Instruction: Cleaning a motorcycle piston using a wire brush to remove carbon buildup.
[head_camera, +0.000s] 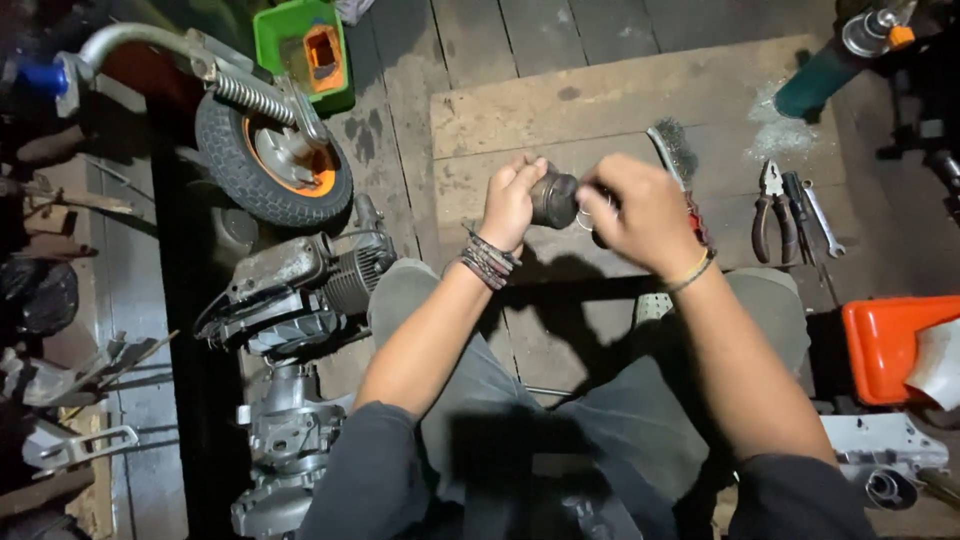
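Observation:
My left hand (512, 200) grips a small dark round metal part (554, 198), held up above a wooden board (600, 110). My right hand (640, 212) is closed against the part's right side, and a small ring shows at its fingers. What the right fingers pinch is hidden. Cord bracelets wrap my left wrist and a yellow band my right. My knees in grey trousers sit below.
A wire brush (678, 150) lies just behind my right hand. Pliers (770, 210) and a wrench (822, 222) lie at the right. A small wheel with spring (270, 150) and an engine (300, 290) are at the left, a green tray (300, 45) behind, an orange container (890, 345) at right.

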